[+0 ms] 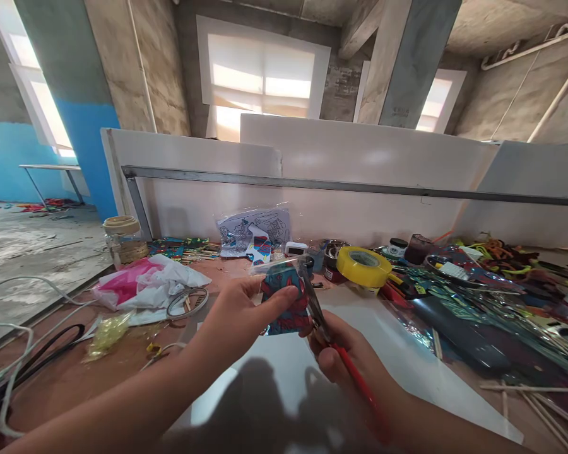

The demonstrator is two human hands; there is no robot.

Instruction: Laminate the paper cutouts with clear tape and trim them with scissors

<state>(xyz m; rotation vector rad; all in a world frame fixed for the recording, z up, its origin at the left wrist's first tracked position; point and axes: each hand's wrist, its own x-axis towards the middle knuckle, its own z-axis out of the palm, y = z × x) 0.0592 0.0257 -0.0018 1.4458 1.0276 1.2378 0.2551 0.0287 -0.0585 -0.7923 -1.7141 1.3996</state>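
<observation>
My left hand (246, 309) pinches a small piece of printed sheet (284, 318), blue-green with red shapes, thumb on its front face. It is held up over a white board (360, 315). In my right hand (345, 353) is a pair of scissors (318, 315) with red handles. Its metal blades point upward along the right edge of the sheet and look to be touching it. Whether the blades are parted is hard to make out. A clear plastic film seems to stick out behind the sheet's top.
A roll of yellow tape (363, 266) stands behind my right hand. Further right lie a dark elongated case (461, 334) and several thin sticks (544, 403). At left are a pink-and-white plastic bag (146, 284), a jar (122, 239) and white cables (21, 340). A line drawing (231, 230) leans behind.
</observation>
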